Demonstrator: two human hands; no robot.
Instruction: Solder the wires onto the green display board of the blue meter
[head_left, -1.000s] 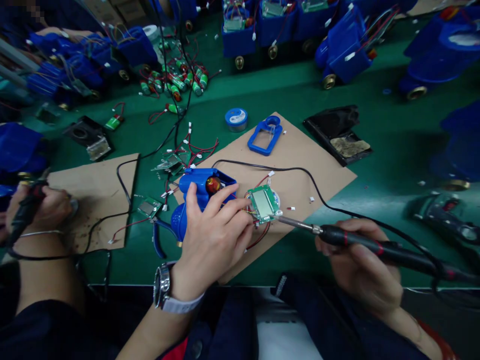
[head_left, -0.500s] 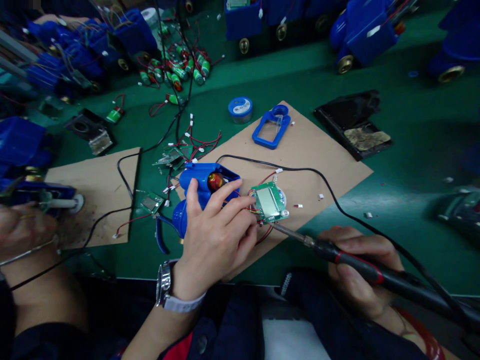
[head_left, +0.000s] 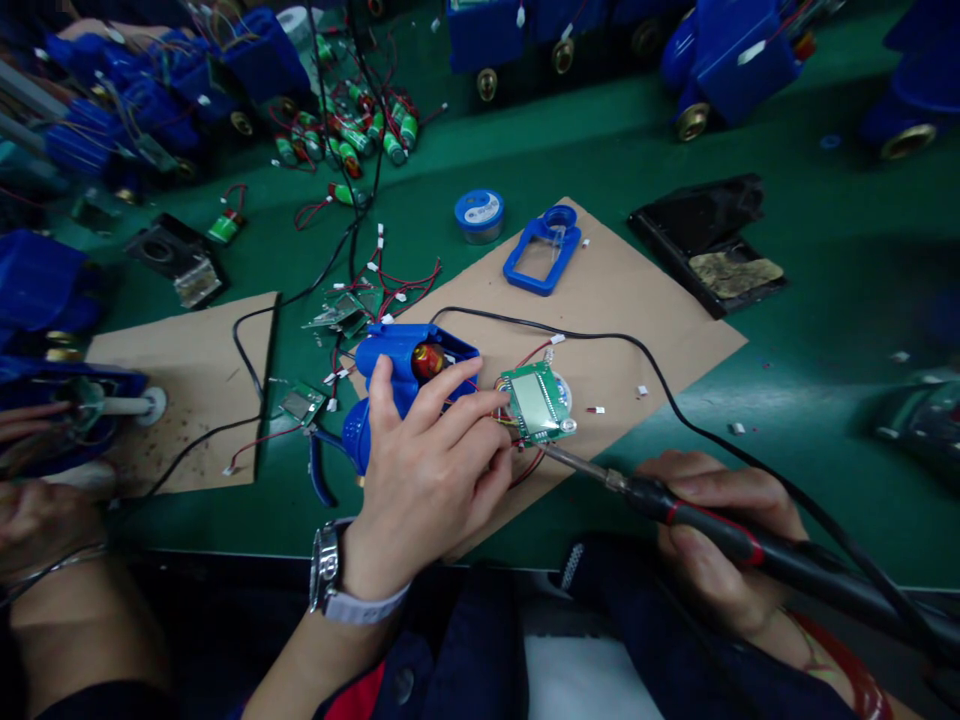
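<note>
1. The left hand (head_left: 427, 470) pinched wires beside the board (head_left: 534, 402), mid-cardboard (head_left: 645, 290).
2. The right hand (head_left: 712, 545) gripped the iron (head_left: 720, 535), tip at the board's near edge.
3. Soldering looked unfinished; the housing (head_left: 397, 370) lay open.

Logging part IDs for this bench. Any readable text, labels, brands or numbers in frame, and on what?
Nothing can be read.
Solder spool: white label with dark marks, too blurred.
Green cylindrical cells: printing too small.
Circuit board by the left hand: its display is blank, any markings too small.
Soldering iron in the right hand: red bands, no lettering visible.
Wristwatch: dial unreadable.
</note>
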